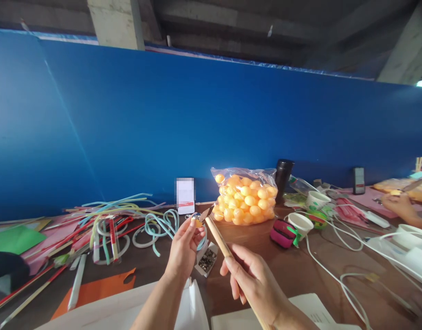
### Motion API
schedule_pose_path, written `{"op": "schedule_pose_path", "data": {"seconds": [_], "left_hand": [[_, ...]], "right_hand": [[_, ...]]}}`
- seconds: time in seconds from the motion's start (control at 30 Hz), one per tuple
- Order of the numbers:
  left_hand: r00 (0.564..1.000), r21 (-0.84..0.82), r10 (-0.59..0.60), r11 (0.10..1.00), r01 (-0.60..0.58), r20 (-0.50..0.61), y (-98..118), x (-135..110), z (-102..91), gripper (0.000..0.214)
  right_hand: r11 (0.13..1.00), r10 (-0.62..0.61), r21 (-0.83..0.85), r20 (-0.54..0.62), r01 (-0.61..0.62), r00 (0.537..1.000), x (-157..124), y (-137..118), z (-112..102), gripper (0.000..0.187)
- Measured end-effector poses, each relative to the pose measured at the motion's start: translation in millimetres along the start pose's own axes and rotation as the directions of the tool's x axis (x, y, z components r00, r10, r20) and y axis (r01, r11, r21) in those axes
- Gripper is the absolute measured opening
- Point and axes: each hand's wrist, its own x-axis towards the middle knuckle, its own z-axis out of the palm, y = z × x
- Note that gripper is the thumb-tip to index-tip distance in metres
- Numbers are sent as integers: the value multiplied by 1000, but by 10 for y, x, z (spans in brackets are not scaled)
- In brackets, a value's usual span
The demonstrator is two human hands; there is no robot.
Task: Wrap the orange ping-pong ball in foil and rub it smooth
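Note:
My left hand (pixel 184 247) is raised over the table and pinches a small orange ball (pixel 197 223) between thumb and fingertips. A wooden-handled tool (pixel 218 238) is gripped in my right hand (pixel 252 279), and its pointed metal tip touches the ball. Just below the two hands a small open box of dark metal bits (pixel 207 260) stands on the brown table (pixel 255 238). A clear bag full of orange balls (pixel 244 196) stands behind, against the blue wall.
Coloured tubes and sticks (pixel 118 220) lie tangled at left, with orange and green paper. White paper cups (pixel 300 223), a pink pouch (pixel 281 233), a black tumbler (pixel 283 176) and white cables (pixel 335 275) sit at right. Another person's hand (pixel 398 204) works at far right. White sheets lie near me.

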Motion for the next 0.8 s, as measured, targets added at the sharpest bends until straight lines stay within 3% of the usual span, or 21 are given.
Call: {"op": "schedule_pose_path", "data": {"seconds": [0.8], "left_hand": [[1000, 33, 15, 999, -15, -1, -12, -1, -12, 31]], "right_hand": [[1000, 13, 15, 3, -13, 1000, 10, 6, 3, 36]]}}
